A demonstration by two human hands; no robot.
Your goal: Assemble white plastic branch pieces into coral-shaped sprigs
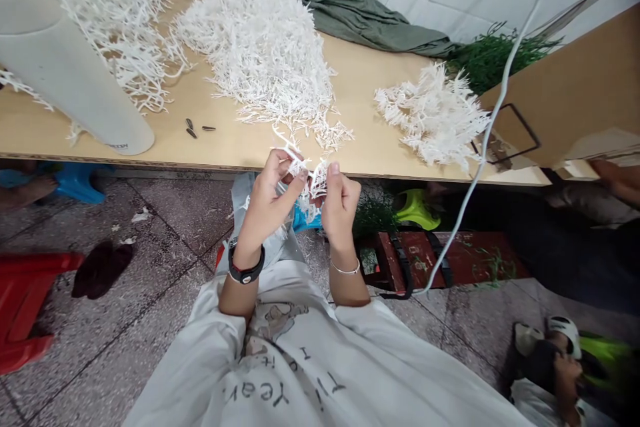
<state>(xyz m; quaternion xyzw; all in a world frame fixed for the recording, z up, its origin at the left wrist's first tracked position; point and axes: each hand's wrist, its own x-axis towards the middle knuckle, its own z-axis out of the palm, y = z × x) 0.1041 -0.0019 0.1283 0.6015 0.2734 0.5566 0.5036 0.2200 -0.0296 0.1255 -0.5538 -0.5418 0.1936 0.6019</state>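
Both hands meet just past the table's near edge, with white branching plastic pieces between them. My left hand (273, 197), black band at the wrist, pinches a white branched piece (299, 165) between thumb and fingers. Close beside it, my right hand (340, 200) is closed on the near side of another part of the white sprigs (319, 179). Whether the two parts are joined cannot be made out. Beyond the hands rises a large heap of white sprigs (270, 40), some scattered toward the edge. A smaller white pile (435, 113) lies to the right.
A white bottle (75, 73) leans into view at left, before another white heap (120, 7). Several dark seeds (191, 128) lie on the table (240, 150). A white cable (470, 193) crosses at right, near a cardboard box (575, 87). Another person's hand (567, 373) shows at lower right.
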